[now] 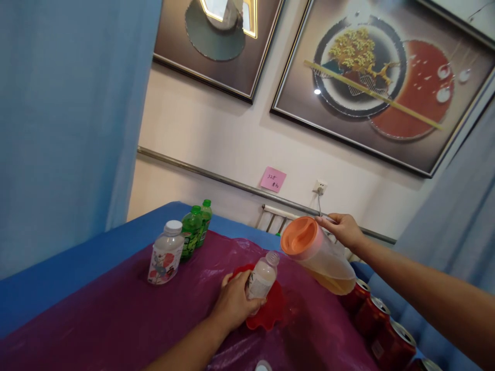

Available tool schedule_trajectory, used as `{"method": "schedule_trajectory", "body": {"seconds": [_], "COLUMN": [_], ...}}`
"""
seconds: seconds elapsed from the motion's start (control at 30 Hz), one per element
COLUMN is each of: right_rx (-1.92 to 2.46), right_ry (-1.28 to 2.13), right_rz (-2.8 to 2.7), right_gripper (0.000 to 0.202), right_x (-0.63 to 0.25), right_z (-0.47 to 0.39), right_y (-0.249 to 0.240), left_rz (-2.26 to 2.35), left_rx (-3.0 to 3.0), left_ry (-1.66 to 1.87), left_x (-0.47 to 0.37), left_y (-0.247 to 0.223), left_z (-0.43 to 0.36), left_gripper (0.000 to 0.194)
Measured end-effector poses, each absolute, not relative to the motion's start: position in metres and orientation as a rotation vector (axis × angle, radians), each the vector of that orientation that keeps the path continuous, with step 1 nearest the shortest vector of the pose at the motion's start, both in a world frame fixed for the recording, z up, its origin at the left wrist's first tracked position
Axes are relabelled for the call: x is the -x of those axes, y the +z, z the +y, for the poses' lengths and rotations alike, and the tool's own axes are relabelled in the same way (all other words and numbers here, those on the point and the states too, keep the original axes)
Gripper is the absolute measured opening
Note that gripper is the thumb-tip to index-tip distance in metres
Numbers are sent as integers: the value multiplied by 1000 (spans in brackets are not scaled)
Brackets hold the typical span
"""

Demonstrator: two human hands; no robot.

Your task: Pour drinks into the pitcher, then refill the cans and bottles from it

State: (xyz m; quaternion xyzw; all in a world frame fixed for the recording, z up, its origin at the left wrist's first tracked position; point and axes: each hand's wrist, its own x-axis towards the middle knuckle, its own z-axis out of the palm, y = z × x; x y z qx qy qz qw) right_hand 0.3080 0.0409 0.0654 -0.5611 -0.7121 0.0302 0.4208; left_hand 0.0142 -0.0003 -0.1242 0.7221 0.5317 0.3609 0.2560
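My left hand [235,301] is wrapped round a small clear bottle [262,278] with a pale label and an uncapped mouth. The bottle leans to the right above a red scalloped dish [273,309], partly hidden by the hand. My right hand [342,229] grips a translucent pitcher [327,260] near its top. An orange lid [299,236] covers the pitcher, which is tilted toward the bottle with yellowish liquid lying along its lower side. A gap separates pitcher and bottle, and no stream shows between them. Whether the small bottle holds liquid is hard to make out.
A white-capped bottle [166,255] and green bottles [191,232] stand at the left. Red cans [392,342] line the right edge. Purple plastic sheeting [127,314] covers the blue table [50,273]. Near the front edge, a white cap [263,366] is partly visible. Behind runs a wall rail [216,178].
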Motion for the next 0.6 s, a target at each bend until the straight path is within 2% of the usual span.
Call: {"method": "schedule_trajectory", "body": {"seconds": [0.6], "right_rx": [1437], "right_ry": [20], "right_rz": [-1822], "right_gripper": [68], "right_x": [-300], "right_z": [37], "right_y": [67], "left_rz": [1405], "left_rx": [-1976], "left_ry": [1003], "left_x": [-14], "left_y": [-129], "left_z": [0], "left_gripper": [52]}}
